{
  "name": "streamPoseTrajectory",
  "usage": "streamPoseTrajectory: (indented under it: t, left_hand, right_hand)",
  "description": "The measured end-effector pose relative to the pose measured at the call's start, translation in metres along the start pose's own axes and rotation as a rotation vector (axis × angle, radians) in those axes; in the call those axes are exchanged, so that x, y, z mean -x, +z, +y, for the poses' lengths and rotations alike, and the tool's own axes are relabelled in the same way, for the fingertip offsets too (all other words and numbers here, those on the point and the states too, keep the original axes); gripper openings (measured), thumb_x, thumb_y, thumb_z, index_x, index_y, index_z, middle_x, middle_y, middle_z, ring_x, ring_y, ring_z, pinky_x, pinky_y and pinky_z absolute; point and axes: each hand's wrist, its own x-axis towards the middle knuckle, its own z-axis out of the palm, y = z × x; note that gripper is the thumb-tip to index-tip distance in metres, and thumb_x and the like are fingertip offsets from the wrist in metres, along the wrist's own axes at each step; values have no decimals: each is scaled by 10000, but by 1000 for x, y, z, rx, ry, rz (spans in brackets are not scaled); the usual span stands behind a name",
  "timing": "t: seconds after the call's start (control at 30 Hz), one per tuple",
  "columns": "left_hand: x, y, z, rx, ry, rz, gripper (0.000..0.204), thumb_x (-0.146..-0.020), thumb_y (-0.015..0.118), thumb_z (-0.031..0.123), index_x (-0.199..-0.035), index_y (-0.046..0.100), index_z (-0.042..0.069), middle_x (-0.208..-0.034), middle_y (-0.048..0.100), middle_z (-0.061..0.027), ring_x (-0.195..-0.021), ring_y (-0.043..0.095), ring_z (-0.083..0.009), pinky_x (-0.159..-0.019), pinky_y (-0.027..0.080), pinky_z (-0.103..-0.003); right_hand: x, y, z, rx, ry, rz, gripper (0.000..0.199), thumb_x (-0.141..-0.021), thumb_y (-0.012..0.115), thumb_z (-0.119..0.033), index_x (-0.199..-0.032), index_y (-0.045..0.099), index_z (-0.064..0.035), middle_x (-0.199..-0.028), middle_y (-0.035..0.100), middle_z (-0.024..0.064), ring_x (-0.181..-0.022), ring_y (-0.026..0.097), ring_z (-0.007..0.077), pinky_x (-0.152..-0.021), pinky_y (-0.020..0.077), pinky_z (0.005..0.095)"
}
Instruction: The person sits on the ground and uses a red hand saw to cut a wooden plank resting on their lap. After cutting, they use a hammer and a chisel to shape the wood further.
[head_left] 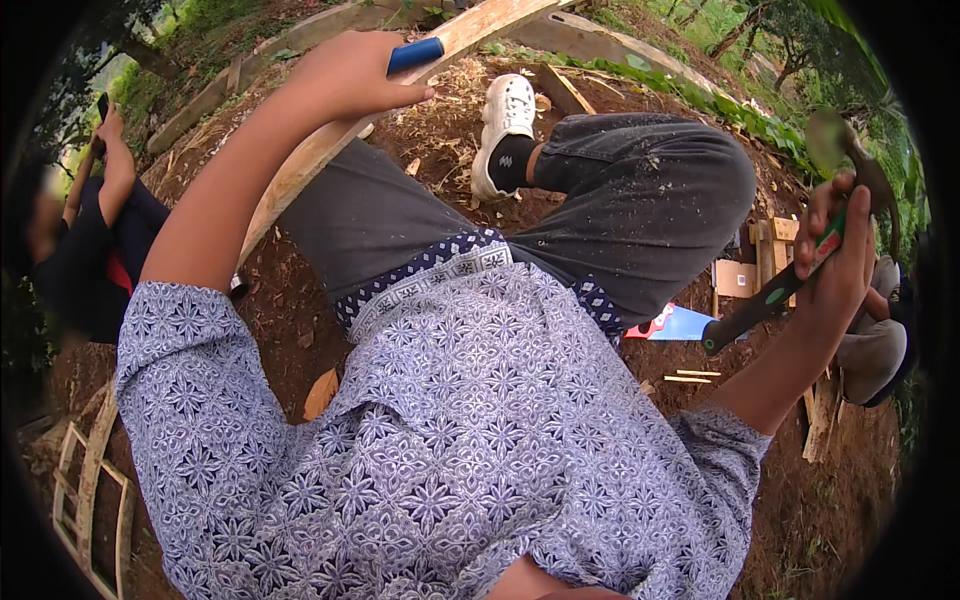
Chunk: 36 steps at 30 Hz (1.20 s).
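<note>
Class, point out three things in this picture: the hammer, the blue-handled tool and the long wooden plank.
hammer point(775, 297), head view, on its dark handle below the right hand.
blue-handled tool point(415, 54), head view, on the blue handle beside the left hand.
wooden plank point(300, 170), head view, on its pale middle stretch.

Left hand gripping blue-handled tool against long wooden plank lying across the lap. Right hand raised, fist around hammer, head blurred. White shoe on dirt ground. Another person sits at left. Wood scraps at right.
</note>
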Motion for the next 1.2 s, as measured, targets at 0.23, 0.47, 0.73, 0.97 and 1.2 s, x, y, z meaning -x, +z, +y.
streamPoseTrajectory:
  t: [0.23,0.47,0.73,0.97,1.2]
  left_hand:
    - [7,4,-36,254,-193,-49,598,-814,750,574,-1068,705,35,-896,718,-172,-831,709,-325,-748,538,-433]
    - [29,26,-13,498,-401,-231,492,-798,834,389,-1107,691,33,-768,701,-178,-727,725,-334,-691,536,-401]
    - [1,58,-2,354,-411,-503,539,-768,854,400,-1116,635,51,-783,719,-177,-734,731,-380,-652,556,-456]
    - [-9,60,0,309,-362,-514,534,-772,854,393,-1120,637,52,-768,715,-175,-725,727,-386,-638,555,-464]
    - [5,37,6,226,-345,-423,548,-783,850,380,-1157,631,44,-822,723,-205,-786,722,-414,-668,560,-473]
  right_hand:
    - [-292,58,48,1098,131,-364,434,-944,696,-459,-1015,710,-31,-695,645,67,-579,615,137,-540,502,305]
    - [-311,119,422,1339,408,-366,684,-743,810,-632,-862,751,39,-870,748,190,-768,726,308,-746,566,419]
    - [-213,126,571,1296,595,-198,482,-810,800,-380,-1105,717,-8,-1111,733,235,-1087,700,393,-954,542,465]
    - [-223,125,549,939,475,-290,424,-839,785,-375,-1086,688,-45,-957,739,169,-894,720,335,-814,545,438]
    - [-224,133,419,6,1020,-471,325,-983,705,-332,-917,622,-26,-548,357,-95,-443,306,22,-438,240,221]
